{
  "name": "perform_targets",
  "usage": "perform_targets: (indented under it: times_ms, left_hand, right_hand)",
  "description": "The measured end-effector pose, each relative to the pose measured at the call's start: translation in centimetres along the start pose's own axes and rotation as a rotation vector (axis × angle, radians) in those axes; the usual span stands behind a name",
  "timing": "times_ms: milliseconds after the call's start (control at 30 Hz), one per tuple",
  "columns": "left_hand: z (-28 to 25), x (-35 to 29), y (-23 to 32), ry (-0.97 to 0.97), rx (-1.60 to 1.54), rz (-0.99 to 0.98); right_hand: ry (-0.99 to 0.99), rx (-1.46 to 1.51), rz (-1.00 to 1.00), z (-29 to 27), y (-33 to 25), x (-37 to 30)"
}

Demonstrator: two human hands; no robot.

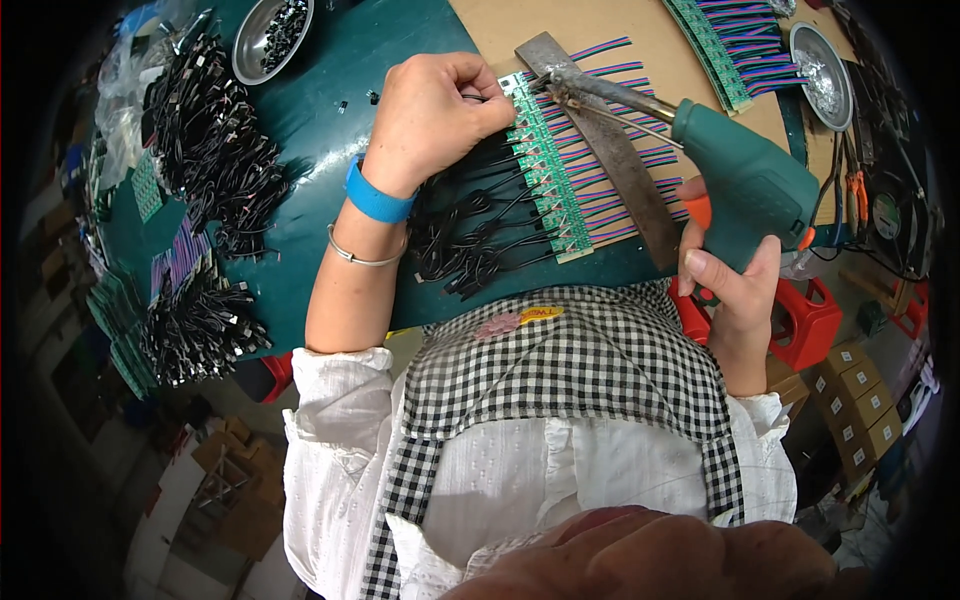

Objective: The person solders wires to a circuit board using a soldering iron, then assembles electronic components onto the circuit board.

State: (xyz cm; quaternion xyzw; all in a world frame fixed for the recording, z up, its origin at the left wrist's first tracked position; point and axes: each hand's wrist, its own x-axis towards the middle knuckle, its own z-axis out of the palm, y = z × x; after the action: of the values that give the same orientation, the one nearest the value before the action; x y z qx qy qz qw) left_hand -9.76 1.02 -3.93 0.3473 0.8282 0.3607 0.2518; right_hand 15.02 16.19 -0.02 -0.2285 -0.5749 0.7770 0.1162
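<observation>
My right hand (735,280) grips a green soldering gun (745,175) with an orange trigger. Its metal tip reaches left to the upper end of a green circuit board strip (550,185). At that same end, my left hand (425,115) pinches a thin black cable (474,97) between thumb and fingers, close to the board's edge. Black cables (460,225) are attached along the strip's left side, and multicoloured wires (615,232) stick out from its right side. A flat, worn metal bar (630,175) lies slantwise across those wires, below the gun's tip.
Bundled black cables (215,140) pile up on the green table at left, with more (200,330) nearer me. A metal bowl of small black parts (285,35) stands far left. At far right are another wired board strip (712,50), a metal dish (822,75) and orange-handled pliers (857,195).
</observation>
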Motion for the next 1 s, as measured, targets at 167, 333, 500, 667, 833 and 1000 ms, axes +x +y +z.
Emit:
perform_targets:
  times_ms: [167, 333, 500, 667, 833, 1000]
  left_hand:
    - [-0.1, 0.1, -0.1, -0.008, -0.003, -0.001]
    - [-0.2, 0.2, -0.4, -0.017, -0.024, -0.022]
    - [0.1, 0.4, 0.5, -0.022, -0.058, 0.046]
    - [0.0, 0.4, -0.3, -0.049, -0.019, -0.006]
    - [0.0, 0.0, -0.9, -0.038, -0.071, -0.07]
    - [0.2, 0.4, 0.0, -0.044, -0.101, -0.057]
  right_hand:
    - [-0.023, 0.052, -0.053, -0.8, 0.1, 0.3]
    - [0.005, 0.101, -0.069, -1.4, 0.2, 0.6]
    - [0.043, 0.211, -0.154, -3.2, -0.9, 0.0]
    - [0.102, 0.274, -0.402, -6.2, -1.5, -0.2]
    - [0.277, 0.238, -0.594, -9.2, -3.0, -1.1]
    - [0.827, -0.178, -0.372, -11.9, -1.9, 0.1]
